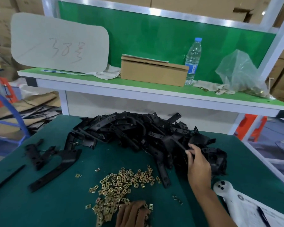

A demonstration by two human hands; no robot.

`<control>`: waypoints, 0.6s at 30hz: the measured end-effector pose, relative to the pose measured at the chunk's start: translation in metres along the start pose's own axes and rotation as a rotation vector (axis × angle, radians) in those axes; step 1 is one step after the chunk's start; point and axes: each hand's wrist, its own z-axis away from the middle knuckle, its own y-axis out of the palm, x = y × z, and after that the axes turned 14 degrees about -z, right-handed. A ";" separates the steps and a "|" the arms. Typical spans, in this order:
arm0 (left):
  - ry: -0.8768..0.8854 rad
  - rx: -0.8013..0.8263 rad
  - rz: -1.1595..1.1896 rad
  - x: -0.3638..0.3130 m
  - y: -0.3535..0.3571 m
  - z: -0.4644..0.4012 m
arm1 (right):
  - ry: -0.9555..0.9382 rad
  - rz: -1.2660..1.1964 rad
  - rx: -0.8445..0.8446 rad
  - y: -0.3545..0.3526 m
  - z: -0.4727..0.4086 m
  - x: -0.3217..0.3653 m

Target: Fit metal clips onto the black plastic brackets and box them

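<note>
Green cloth covers the table (59,202) in the head view. A big heap of black plastic brackets (134,130) lies at the back of the table, under the shelf (138,91). The right hand (197,166) reaches into the heap's right side, and its fingers curl around 1 black bracket there. Shiny gold metal clips (120,182) are spread in front of the heap. The left hand (131,214) rests on the near end of the clips, fingers bent down into them; whether it pinches any cannot be told. A brown cardboard box (152,72) sits closed on the shelf, just beside a water bottle (193,61).
</note>
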 end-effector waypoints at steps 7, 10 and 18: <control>-0.011 0.196 0.153 0.000 -0.015 0.000 | 0.423 -0.444 0.108 -0.024 0.016 0.042; -0.121 0.240 0.351 0.013 -0.023 0.000 | 0.733 -0.601 0.466 -0.037 0.071 0.066; -0.422 0.380 0.679 0.054 -0.055 0.014 | 0.788 -0.483 0.822 -0.061 0.156 0.085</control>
